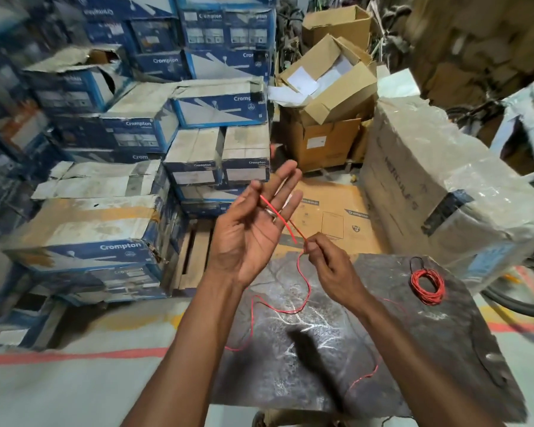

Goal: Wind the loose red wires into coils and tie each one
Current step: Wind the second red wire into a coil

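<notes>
A loose red wire (305, 282) trails in curves over the dark grey slab (383, 349) and off its left edge. My left hand (253, 223) is raised palm up with fingers spread; the wire's end lies across its fingers, held near the thumb and forefinger. My right hand (330, 266) pinches the same wire just below, fingers curled round it. A finished red coil (427, 286) with a dark tie lies on the slab at the right, apart from both hands.
Stacked blue and white fan cartons (111, 211) fill the left. Open brown cardboard boxes (324, 97) stand at the back. A large plastic-wrapped box (438, 186) leans at the right. A flattened carton (330, 217) lies on the floor ahead.
</notes>
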